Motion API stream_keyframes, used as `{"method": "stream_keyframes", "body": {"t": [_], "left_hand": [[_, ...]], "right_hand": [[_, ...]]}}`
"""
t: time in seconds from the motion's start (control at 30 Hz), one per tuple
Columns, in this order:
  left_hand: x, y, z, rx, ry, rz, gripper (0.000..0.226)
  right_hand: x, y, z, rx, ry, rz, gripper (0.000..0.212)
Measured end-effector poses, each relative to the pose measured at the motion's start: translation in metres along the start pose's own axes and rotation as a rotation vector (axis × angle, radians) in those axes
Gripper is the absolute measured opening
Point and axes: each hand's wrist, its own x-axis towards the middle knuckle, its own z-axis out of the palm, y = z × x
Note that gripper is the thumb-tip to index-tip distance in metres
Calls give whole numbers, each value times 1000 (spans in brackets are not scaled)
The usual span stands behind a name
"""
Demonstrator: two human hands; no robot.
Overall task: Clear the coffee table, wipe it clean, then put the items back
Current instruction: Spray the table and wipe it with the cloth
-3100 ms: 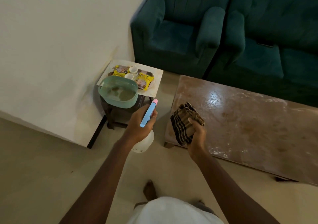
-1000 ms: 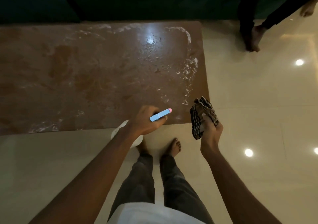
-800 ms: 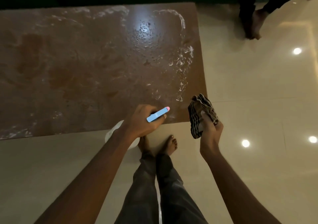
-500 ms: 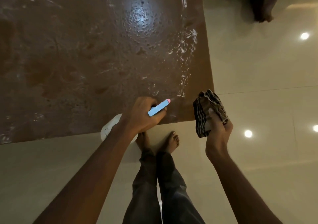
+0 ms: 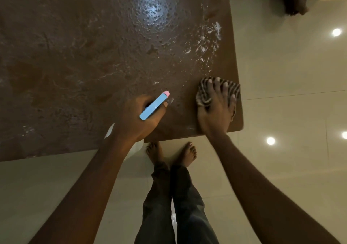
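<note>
The brown coffee table [image 5: 78, 59] fills the upper left, its top wet with droplets and white foamy streaks near the right edge. My left hand [image 5: 135, 118] grips a spray bottle [image 5: 155, 105] with a blue head and pink nozzle tip; its white body shows only as a sliver below my wrist. My right hand [image 5: 216, 108] presses a striped dark cloth [image 5: 202, 93] flat onto the table's near right corner, fingers spread over it.
My bare feet [image 5: 170, 151] stand on the glossy beige tile floor [image 5: 281, 168] just below the table's near edge. Another person's foot [image 5: 296, 1] stands on the floor at the top right, past the table's right edge.
My right hand has gone from holding the bunched cloth in the air beside the table to pressing it down on the near right corner. The view has moved closer to the table.
</note>
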Motion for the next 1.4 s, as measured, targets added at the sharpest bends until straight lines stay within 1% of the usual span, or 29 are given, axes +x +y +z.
{"method": "stream_keyframes", "body": {"t": [0.03, 0.07, 0.13, 0.2, 0.23, 0.27, 0.33, 0.43, 0.53, 0.6, 0.63, 0.67, 0.73, 0.8, 0.83, 0.87, 0.93, 1.0, 1.1, 1.17, 1.3, 1.4], "left_hand": [[0, 0, -1, 0, 7, 1, 20], [0, -1, -2, 1, 11, 2, 19], [1, -2, -4, -3, 8, 4, 17], [1, -2, -7, -22, 6, 9, 20], [1, -2, -9, -31, 7, 9, 21], [0, -2, -11, -35, 9, 8, 21], [0, -3, -12, -28, 13, 4, 19], [4, -4, -12, -16, 15, -25, 15], [6, -4, -11, -20, 29, -36, 14], [7, -6, -12, -23, 21, -56, 13], [7, -7, -12, -16, 22, -61, 14], [8, -8, -12, -6, 24, -62, 15], [8, -8, -13, 12, 24, -54, 19], [10, -4, -13, 13, 15, -65, 25], [11, -2, -14, 17, 10, -80, 26], [12, -1, -14, 26, 5, -88, 26], [16, 5, -14, 41, -20, -90, 26], [21, 11, -11, 55, -57, -99, 23], [35, 21, -5, 76, -102, -123, 18], [45, 28, -1, 80, -137, -118, 21], [62, 39, 7, 90, -170, -86, 30], [72, 42, 10, 81, -182, -119, 32]], "right_hand": [[-2, -5, 12, -115, -45, -81, 75], [-8, -10, 22, -181, -81, -159, 74], [-30, -12, 34, -231, -160, -325, 71], [-57, 4, 34, -311, -240, -505, 70], [-66, 18, 30, -366, -270, -566, 73], [-71, 35, 23, -413, -289, -587, 78], [-65, 63, 6, -465, -280, -526, 83], [-39, 80, -20, -462, -248, -294, 76], [-6, 59, -19, -376, -166, -20, 69], [8, 31, -2, -353, -114, 107, 67], [9, 18, 7, -359, -121, 113, 68], [5, 6, 16, -372, -146, 60, 70], [-19, -5, 28, -401, -237, -184, 72], [-48, 6, 27, -459, -331, -445, 74], [-57, 19, 22, -495, -353, -528, 74], [-61, 34, 15, -525, -362, -570, 74], [-57, 63, -3, -552, -346, -532, 74], [-43, 77, -17, -539, -305, -413, 73], [-24, 70, -21, -474, -250, -227, 70], [-19, 63, -17, -435, -224, -153, 70], [-19, 65, -17, -425, -228, -134, 69], [-13, 65, -20, -392, -222, -134, 67]]}}
